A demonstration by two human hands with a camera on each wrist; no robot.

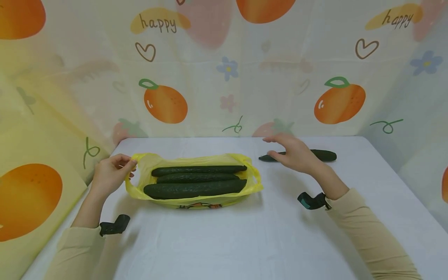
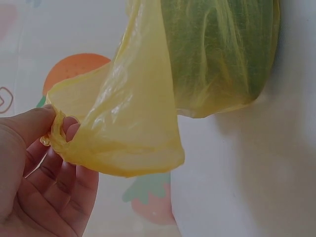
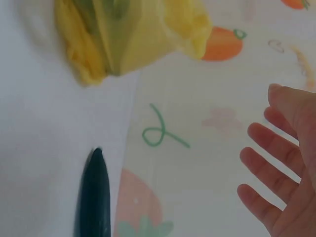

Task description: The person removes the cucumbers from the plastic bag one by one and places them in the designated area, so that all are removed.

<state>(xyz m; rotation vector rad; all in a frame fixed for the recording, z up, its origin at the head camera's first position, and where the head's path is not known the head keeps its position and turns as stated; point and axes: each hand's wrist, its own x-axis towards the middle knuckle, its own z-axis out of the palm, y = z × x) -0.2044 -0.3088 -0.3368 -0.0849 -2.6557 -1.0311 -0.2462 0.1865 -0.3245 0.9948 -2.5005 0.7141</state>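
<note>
Left hand [image 1: 111, 173]: thumb and fingers pinch the bag's left handle [image 2: 58, 131], as we see up close from the left wrist.
Right hand [image 1: 293, 152]: spread wide, holding nothing, raised over the loose cucumber to the right of the bag (our right wrist view shows a gap between them).
Bag [image 1: 168, 203]: yellow, thin plastic, mouth gaping, with three cucumbers [image 1: 196, 189] lying lengthwise inside.
Loose cucumber [image 1: 324, 155]: on the table, right of the bag and a little behind its middle, narrow tip towards it.
Right handle [image 1: 259, 186]: unheld at the bag's right end; we judge a cucumber brought across low could snag its loop or fold the rim inward.
Left pull: too hard a tug there could drag or tip the bag, or stretch the film until it tears.
Grip: the cucumber's rounded body might roll off if fingers met it off-centre, we think.
Table [image 1: 210, 245]: white, smooth-looking, extending in front of the bag, where we notice soft shadows.
Backdrop [image 1: 206, 105]: pale cloth behind the bag, printed with oranges, hearts, flowers and "happy"; printed sheets flank both sides.
</note>
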